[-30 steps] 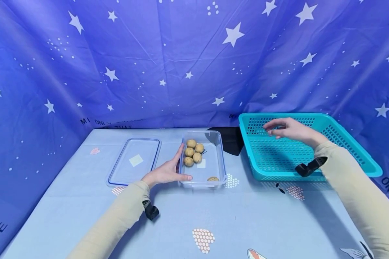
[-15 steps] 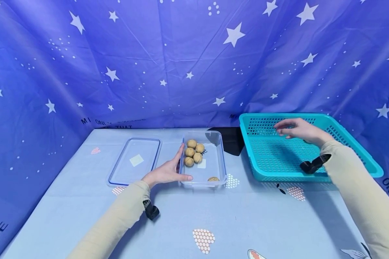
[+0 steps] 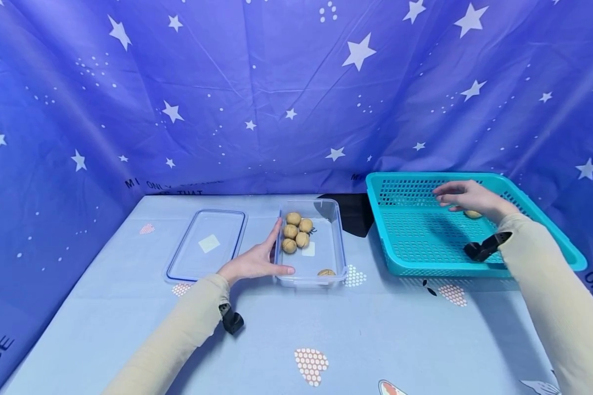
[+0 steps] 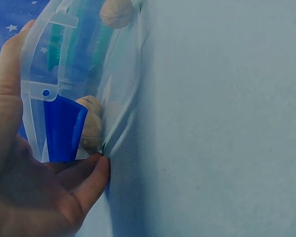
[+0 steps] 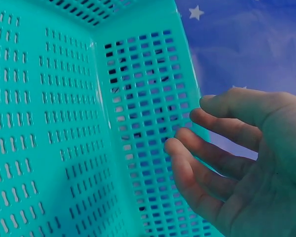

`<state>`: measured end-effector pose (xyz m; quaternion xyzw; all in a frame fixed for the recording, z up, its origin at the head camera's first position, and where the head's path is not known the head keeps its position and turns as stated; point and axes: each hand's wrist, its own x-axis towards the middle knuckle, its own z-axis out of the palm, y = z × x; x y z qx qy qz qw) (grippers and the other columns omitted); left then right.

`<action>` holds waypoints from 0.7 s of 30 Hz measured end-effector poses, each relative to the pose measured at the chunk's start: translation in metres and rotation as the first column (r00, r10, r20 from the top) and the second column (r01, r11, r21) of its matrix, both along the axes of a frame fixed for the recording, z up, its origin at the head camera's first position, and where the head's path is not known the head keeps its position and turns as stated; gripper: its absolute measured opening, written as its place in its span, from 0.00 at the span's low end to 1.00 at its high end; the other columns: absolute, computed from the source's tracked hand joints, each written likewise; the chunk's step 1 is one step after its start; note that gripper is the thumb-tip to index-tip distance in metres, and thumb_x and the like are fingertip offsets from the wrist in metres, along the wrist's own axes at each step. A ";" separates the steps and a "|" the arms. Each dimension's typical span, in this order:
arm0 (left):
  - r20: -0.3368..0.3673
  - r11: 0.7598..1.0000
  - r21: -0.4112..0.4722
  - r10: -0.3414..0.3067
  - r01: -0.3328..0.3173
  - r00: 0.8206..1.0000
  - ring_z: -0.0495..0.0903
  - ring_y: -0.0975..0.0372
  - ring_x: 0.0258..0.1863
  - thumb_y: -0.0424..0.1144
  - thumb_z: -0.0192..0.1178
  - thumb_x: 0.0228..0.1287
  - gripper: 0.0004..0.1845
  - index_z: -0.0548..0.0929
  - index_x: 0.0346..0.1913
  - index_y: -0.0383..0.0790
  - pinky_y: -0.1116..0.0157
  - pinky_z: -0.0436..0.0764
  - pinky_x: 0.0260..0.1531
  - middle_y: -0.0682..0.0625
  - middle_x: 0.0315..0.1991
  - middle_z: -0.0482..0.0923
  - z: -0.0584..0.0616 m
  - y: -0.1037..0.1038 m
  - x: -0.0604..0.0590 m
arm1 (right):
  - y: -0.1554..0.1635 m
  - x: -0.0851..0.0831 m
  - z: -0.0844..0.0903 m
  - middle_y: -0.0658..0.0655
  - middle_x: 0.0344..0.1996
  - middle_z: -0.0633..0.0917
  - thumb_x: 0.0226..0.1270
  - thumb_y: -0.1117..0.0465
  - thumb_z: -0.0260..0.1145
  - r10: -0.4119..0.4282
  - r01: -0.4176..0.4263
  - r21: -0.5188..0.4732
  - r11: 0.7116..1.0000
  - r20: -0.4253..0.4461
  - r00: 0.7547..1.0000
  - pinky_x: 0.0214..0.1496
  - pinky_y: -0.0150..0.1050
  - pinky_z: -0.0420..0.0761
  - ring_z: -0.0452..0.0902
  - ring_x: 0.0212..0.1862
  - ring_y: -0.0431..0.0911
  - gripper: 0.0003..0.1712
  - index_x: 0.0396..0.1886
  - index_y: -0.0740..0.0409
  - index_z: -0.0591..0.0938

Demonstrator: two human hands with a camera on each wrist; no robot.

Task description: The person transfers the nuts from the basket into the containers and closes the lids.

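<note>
A clear plastic food container [image 3: 326, 241] with a blue-edged rim stands mid-table. Several walnuts [image 3: 290, 231] are grouped at its left side, and one more walnut [image 3: 326, 272] lies by its front wall. My left hand [image 3: 254, 264] grips the container's left side, thumb around the front corner; in the left wrist view, fingers [image 4: 96, 180] touch the wall near its base. My right hand [image 3: 471, 198] hovers over the turquoise basket [image 3: 415, 236], fingers loosely bent. Nothing is between those fingers in the right wrist view. Partly hidden behind this hand, a walnut [image 3: 473, 214] lies in the basket.
Left of the container a clear lid [image 3: 207, 241] with a blue seal lies flat on the table. A black patch [image 3: 353, 214] shows between container and basket. A blue star-printed curtain [image 3: 296, 99] hangs behind the table.
My right hand has moved to the right above the basket, and a walnut there has come into sight beneath it. My left hand and the container stay in place.
</note>
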<state>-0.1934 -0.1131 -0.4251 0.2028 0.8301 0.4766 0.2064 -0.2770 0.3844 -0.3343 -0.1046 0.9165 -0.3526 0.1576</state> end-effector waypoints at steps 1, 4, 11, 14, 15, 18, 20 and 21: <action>-0.001 1.000 0.001 0.000 0.000 1.000 0.55 0.40 0.69 0.47 0.72 0.55 0.66 0.24 0.75 0.55 0.47 0.54 0.68 0.30 0.74 0.41 0.001 0.000 0.000 | 0.001 -0.001 -0.001 0.77 0.64 0.66 0.79 0.53 0.50 -0.005 0.005 -0.004 1.000 0.006 1.000 0.58 0.54 0.75 0.67 0.61 0.67 0.31 0.69 0.73 0.62; -0.005 1.000 -0.003 -0.001 0.001 1.000 0.54 0.40 0.69 0.47 0.72 0.56 0.66 0.24 0.75 0.55 0.47 0.54 0.68 0.30 0.74 0.41 0.001 0.000 0.001 | 0.006 -0.002 -0.003 0.77 0.64 0.65 0.79 0.54 0.49 -0.019 0.019 -0.011 1.000 0.019 1.000 0.58 0.52 0.76 0.68 0.60 0.65 0.31 0.69 0.73 0.61; 0.003 1.000 -0.004 0.006 -0.006 1.000 0.56 0.40 0.69 0.47 0.72 0.55 0.66 0.24 0.75 0.57 0.48 0.55 0.68 0.31 0.74 0.41 0.000 0.001 0.000 | 0.020 -0.003 -0.005 0.78 0.62 0.67 0.79 0.54 0.47 -0.051 0.051 0.019 0.999 -0.006 0.999 0.46 0.34 0.80 0.74 0.42 0.30 0.30 0.68 0.74 0.62; 0.006 1.000 -0.006 0.009 -0.009 1.000 0.57 0.41 0.69 0.47 0.72 0.54 0.66 0.24 0.75 0.57 0.48 0.56 0.68 0.31 0.74 0.41 0.001 0.000 0.000 | 0.025 -0.003 -0.006 0.78 0.62 0.66 0.79 0.53 0.47 -0.073 0.073 0.020 0.997 -0.001 0.997 0.45 0.34 0.80 0.74 0.42 0.32 0.31 0.68 0.74 0.61; 0.007 1.000 -0.006 0.011 -0.011 1.000 0.57 0.41 0.69 0.47 0.72 0.54 0.66 0.24 0.75 0.57 0.48 0.56 0.68 0.31 0.74 0.41 0.001 0.000 0.000 | 0.026 -0.002 -0.007 0.78 0.62 0.65 0.79 0.52 0.47 -0.082 0.082 0.020 0.996 0.002 0.997 0.45 0.35 0.80 0.74 0.43 0.34 0.32 0.68 0.74 0.61; 0.014 1.000 -0.008 0.016 -0.016 1.000 0.57 0.41 0.68 0.47 0.73 0.54 0.66 0.24 0.75 0.58 0.49 0.57 0.67 0.32 0.74 0.41 0.001 0.000 0.000 | 0.030 -0.002 -0.008 0.79 0.63 0.64 0.79 0.52 0.46 -0.104 0.104 0.017 0.994 0.011 0.995 0.45 0.37 0.81 0.74 0.46 0.38 0.33 0.69 0.74 0.60; 0.018 1.000 -0.013 0.018 -0.018 1.000 0.58 0.42 0.68 0.48 0.73 0.54 0.66 0.24 0.75 0.58 0.49 0.58 0.67 0.33 0.74 0.41 0.001 0.001 0.000 | 0.033 -0.001 -0.010 0.79 0.63 0.63 0.79 0.52 0.45 -0.122 0.122 0.013 0.992 0.018 0.992 0.45 0.37 0.81 0.74 0.45 0.37 0.33 0.70 0.74 0.58; 0.017 1.000 -0.016 0.019 -0.018 1.000 0.58 0.42 0.68 0.48 0.72 0.54 0.66 0.24 0.75 0.59 0.49 0.58 0.67 0.33 0.74 0.41 0.001 0.000 0.000 | 0.034 -0.001 -0.011 0.79 0.63 0.62 0.80 0.52 0.44 -0.129 0.129 0.012 0.992 0.017 0.992 0.44 0.36 0.81 0.74 0.43 0.35 0.33 0.70 0.75 0.57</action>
